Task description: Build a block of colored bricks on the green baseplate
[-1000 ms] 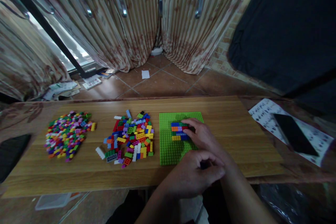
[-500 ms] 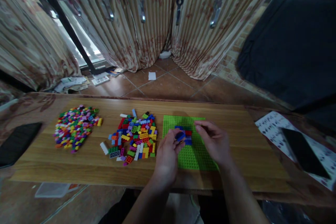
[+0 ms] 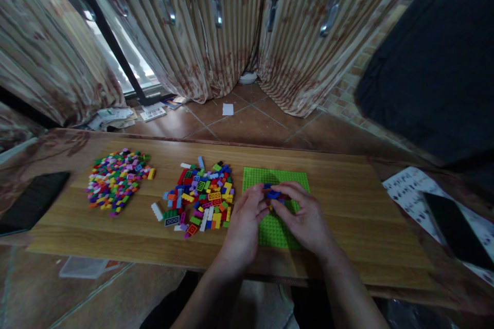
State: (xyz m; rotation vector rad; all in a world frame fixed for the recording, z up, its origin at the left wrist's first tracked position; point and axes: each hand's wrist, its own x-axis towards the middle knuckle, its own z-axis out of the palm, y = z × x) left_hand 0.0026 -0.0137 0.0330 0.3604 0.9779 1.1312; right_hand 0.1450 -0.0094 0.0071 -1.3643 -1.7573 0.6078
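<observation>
Striped curtains (image 3: 193,36) hang behind a long wooden table (image 3: 347,226). At its middle lies a green baseplate (image 3: 291,179), partly hidden by my hands. A heap of larger bricks (image 3: 200,195) sits just left of it, and a heap of small bricks (image 3: 116,180) lies toward the left end. My left hand (image 3: 243,223) and right hand (image 3: 306,218) pinch a blue brick cluster (image 3: 273,194) over the baseplate.

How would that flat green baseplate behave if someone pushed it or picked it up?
The green baseplate lies thin and flat on the smooth wooden board, so it would probably slide, not tip. Its straight edges suggest stiff plastic that likely keeps its shape when lifted. The left hand and right hand pinch the brick stack apparently on it, likely pinning it.
</observation>
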